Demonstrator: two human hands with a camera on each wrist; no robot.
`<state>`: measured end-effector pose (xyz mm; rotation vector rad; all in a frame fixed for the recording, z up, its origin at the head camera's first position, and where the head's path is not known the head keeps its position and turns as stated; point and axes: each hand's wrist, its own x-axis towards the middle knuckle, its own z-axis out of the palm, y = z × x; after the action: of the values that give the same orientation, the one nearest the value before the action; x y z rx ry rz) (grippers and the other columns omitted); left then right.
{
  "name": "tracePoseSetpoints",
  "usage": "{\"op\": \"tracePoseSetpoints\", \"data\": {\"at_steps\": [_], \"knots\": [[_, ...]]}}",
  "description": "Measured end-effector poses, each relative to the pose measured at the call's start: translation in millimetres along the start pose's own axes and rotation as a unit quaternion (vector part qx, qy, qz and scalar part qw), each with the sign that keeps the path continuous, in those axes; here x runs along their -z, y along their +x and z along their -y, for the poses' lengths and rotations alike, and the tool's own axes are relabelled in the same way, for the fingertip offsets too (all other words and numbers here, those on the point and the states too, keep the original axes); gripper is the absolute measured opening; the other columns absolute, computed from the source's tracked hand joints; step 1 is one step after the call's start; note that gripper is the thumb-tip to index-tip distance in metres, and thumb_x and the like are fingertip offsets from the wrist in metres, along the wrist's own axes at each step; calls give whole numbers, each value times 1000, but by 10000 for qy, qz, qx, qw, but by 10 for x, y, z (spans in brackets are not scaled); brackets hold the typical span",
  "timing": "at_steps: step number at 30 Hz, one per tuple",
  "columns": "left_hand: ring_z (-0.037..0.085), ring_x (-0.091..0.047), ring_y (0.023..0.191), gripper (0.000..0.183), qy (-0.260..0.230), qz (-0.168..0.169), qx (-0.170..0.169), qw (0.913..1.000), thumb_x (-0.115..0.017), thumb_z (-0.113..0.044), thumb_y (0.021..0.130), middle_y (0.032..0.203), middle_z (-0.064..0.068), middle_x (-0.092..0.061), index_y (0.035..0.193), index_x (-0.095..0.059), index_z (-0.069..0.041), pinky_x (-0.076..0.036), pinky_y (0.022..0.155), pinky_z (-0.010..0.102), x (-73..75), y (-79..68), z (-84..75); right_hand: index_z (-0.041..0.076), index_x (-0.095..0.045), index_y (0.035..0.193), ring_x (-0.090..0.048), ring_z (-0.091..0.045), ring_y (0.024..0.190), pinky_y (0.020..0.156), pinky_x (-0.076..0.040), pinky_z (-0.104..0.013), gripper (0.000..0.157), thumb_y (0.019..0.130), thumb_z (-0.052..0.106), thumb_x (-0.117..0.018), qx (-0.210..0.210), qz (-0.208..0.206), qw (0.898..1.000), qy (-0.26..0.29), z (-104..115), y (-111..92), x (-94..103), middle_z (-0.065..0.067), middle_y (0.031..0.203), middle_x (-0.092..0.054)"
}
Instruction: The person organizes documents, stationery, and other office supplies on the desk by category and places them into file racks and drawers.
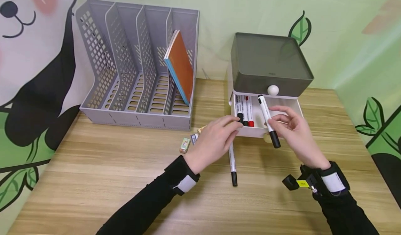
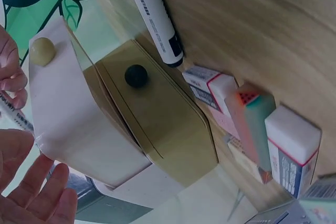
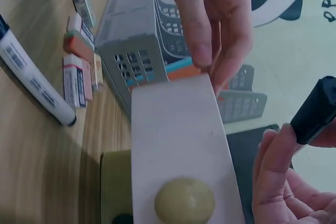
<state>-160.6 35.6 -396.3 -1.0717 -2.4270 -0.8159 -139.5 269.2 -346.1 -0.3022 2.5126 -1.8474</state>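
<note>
My right hand pinches a white marker with a black cap, tilted above the front of the pulled-out drawer. In the right wrist view its black cap shows between thumb and fingers. Inside the drawer, several markers lie side by side on the left, some with black ends and at least one red. At the drawer's front left corner is my left hand, its fingers loosely bent and nothing seen held in them. Another black-and-white marker lies on the table below it.
Several small erasers lie left of the drawer unit, partly behind my left hand in the head view. A grey divided file rack holds orange and blue books. The dark upper drawer has a white knob.
</note>
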Motion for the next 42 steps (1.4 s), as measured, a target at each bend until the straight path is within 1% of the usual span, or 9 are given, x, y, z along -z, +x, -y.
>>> {"op": "tracePoseSetpoints", "data": {"at_steps": [5,8,11,16,23,30,33,37,42], "knots": [[14,-57,106,18,224,-87,-100,9997,-55,-12,95,114,3,-63,108,-67,-12,-45,95,27,3,38,16,-1,-47,129,-66,-17,68,53,-49,-20,43,94,21,-58,-379,90,9959,-815,-11,121,67,-11,93,-63],[13,-57,105,18,358,-68,-82,9993,-56,-13,94,112,1,-63,107,-68,-13,-45,96,27,12,47,11,-1,-49,127,-66,-17,65,55,-52,-22,42,94,22,-59,-525,129,9940,-950,-31,189,84,-9,90,-63],[13,-57,104,17,369,-62,-54,9993,-57,-13,94,110,0,-63,106,-69,-14,-44,96,26,11,57,11,-2,-49,125,-65,-16,62,54,-54,-23,41,94,21,-58,-577,142,9915,-1153,-50,253,101,-15,89,-63],[13,-58,104,17,368,-42,-58,9993,-56,-11,94,109,0,-63,105,-69,-14,-44,97,27,13,71,13,-3,-50,124,-64,-15,60,55,-53,-21,40,94,23,-57,-524,75,9846,-1668,-83,350,135,-25,93,-62],[13,-57,103,18,370,98,-40,9993,-57,-13,94,110,1,-63,107,-69,-13,-45,96,26,28,87,14,-6,-50,123,-65,-15,61,53,-51,-21,39,93,18,-57,-614,-39,9848,-1624,-145,450,148,-25,92,-63],[12,-57,101,18,381,185,64,9991,-58,-13,93,108,0,-63,106,-70,-13,-45,96,27,33,76,9,-2,-50,124,-66,-20,62,53,-51,-21,37,92,16,-57,-832,-145,9834,-1608,-181,502,107,-24,90,-63],[13,-57,102,18,391,196,47,9990,-58,-13,93,109,0,-63,107,-70,-13,-45,96,27,30,71,8,-4,-49,126,-65,-25,71,55,-50,-20,41,93,20,-57,-565,-139,9805,-1877,-205,513,86,-23,95,-62],[12,-57,101,18,392,171,5,9991,-57,-12,93,109,0,-63,106,-70,-13,-46,94,26,30,70,9,-6,-47,128,-62,-32,89,65,-53,-18,46,94,23,-56,-109,14,9765,-2153,-238,514,53,-24,107,-60],[12,-57,100,18,403,156,8,9991,-58,-12,93,109,1,-63,106,-70,-12,-47,92,26,33,73,9,-8,-45,128,-63,-37,93,73,-56,-27,43,95,18,-54,-182,338,9806,-1923,-248,522,21,-28,112,-59]]}}
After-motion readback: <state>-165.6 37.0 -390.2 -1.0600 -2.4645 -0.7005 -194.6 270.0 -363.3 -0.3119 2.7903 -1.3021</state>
